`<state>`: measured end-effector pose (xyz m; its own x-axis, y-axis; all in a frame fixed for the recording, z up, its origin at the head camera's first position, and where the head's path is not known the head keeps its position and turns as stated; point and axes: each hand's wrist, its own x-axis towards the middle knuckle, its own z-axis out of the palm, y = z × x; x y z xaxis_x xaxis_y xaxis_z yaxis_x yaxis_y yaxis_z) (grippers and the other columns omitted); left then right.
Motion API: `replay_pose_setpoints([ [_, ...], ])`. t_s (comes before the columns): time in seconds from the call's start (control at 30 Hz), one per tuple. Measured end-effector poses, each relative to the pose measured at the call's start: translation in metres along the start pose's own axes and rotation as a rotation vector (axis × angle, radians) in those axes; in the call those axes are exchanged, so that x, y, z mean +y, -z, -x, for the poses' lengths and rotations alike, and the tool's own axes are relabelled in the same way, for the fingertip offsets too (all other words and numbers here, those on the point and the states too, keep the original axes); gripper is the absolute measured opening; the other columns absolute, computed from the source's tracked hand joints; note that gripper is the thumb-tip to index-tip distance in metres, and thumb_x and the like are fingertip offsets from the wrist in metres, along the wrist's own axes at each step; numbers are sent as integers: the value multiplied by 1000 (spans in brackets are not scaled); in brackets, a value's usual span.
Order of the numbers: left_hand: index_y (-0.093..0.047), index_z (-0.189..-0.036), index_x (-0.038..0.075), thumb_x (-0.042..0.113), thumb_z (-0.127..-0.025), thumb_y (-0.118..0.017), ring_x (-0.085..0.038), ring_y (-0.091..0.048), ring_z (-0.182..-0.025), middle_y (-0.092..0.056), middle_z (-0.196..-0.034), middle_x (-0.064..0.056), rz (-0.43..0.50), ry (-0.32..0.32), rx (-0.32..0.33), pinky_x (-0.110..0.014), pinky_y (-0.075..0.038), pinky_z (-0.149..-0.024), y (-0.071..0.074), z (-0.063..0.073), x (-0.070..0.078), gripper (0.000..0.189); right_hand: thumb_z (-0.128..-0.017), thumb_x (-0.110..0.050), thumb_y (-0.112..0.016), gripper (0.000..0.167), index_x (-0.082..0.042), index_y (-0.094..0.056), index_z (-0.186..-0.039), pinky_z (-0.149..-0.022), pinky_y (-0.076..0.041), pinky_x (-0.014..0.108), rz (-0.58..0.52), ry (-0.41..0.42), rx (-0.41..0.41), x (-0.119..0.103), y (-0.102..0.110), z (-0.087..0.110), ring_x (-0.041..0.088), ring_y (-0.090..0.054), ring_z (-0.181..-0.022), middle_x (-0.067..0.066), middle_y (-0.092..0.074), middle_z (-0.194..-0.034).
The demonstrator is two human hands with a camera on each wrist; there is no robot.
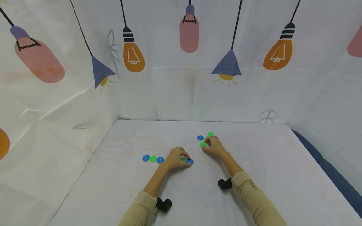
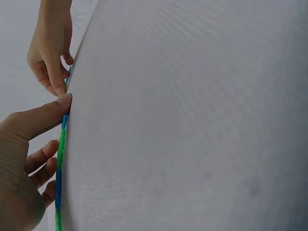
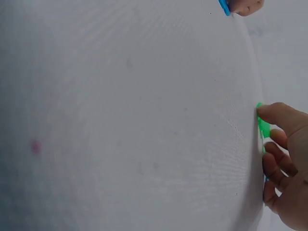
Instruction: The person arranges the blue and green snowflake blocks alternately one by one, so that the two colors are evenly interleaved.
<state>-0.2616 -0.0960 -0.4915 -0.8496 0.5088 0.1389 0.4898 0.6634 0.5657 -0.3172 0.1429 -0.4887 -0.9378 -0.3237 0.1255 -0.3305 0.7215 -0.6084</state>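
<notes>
Flat notched building discs in blue and green lie on the white table. A row of them runs under my left hand, from a blue disc at the left to a blue disc at the right end, which the thumb and index finger pinch by its edges. The middle of the row is hidden by the hand. Farther back and to the right, my right hand pinches a green disc; in the right wrist view this green disc stands tilted between thumb and index finger.
Beside the right hand lie a loose blue disc and a green disc, with others partly covered by the fingers. A white sheet printed with lamps hangs behind the table. Dark wrist mounts sit at both sleeves.
</notes>
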Motion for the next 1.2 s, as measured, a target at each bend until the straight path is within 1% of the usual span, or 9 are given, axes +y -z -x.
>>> replay_pose_setpoints([
  [0.1, -76, -89, 17, 33, -72, -80, -17, -52, -93, -61, -93, 1, 3, 3, 0, -44, -37, -85, 0, 0, 0, 24, -80, -17, -72, 36, 9, -62, -103, -85, -46, 44, -11, 39, -13, -1, 2, 0, 30, -58, -94, 17, -64, -100],
  [0.23, -76, -89, 17, 33, -72, -80, -18, -52, -93, -61, -94, 0, 8, 9, -4, -44, -36, -86, 0, 0, 1, 24, -79, -14, -71, 35, 10, -62, -104, -87, -46, 44, -2, 37, -47, -1, 4, -2, 31, -58, -96, 18, -64, -101],
  [0.37, -76, -90, 17, 33, -72, -80, -17, -52, -93, -60, -93, 0, 11, 5, -5, -44, -36, -85, 0, -1, 0, 25, -78, -15, -70, 38, 9, -62, -106, -88, -45, 44, 14, 11, -69, 0, 5, -3, 30, -57, -98, 18, -63, -103],
  [0.57, -76, -89, 17, 33, -72, -80, -17, -53, -92, -61, -93, 0, 4, -6, -1, -42, -37, -83, 0, -1, 1, 25, -75, -15, -71, 39, 8, -62, -105, -86, -47, 43, 13, -8, -40, 2, 2, -3, 29, -59, -96, 16, -64, -101],
  [0.7, -76, -89, 17, 33, -72, -80, -18, -53, -92, -61, -93, 0, 2, -2, -3, -43, -38, -84, 1, -1, 3, 24, -75, -16, -72, 39, 7, -62, -105, -86, -47, 43, -15, -19, -16, 3, 0, -1, 29, -59, -96, 15, -64, -101],
  [0.87, -76, -89, 17, 33, -72, -80, -17, -53, -92, -61, -93, 0, 2, 5, -4, -43, -37, -84, 1, -1, 3, 24, -75, -13, -73, 36, 8, -63, -101, -82, -48, 41, -64, 21, 12, 3, 0, 1, 27, -58, -90, 16, -64, -97],
  [1.1, -76, -89, 17, 34, -72, -80, -18, -52, -92, -61, -94, 0, 6, 11, -6, -44, -37, -85, 1, 0, 2, 24, -74, -13, -73, 32, 7, -64, -97, -74, -47, 35, -87, 94, 28, 2, -1, 7, 22, -54, -81, 13, -63, -92],
  [1.2, -76, -89, 16, 33, -72, -80, -18, -53, -92, -61, -94, 0, 12, 6, -3, -44, -37, -85, 2, 0, 2, 24, -74, -13, -74, 30, 5, -64, -96, -72, -45, 33, -96, 112, 12, -1, -3, 11, 20, -53, -80, 11, -62, -90],
])
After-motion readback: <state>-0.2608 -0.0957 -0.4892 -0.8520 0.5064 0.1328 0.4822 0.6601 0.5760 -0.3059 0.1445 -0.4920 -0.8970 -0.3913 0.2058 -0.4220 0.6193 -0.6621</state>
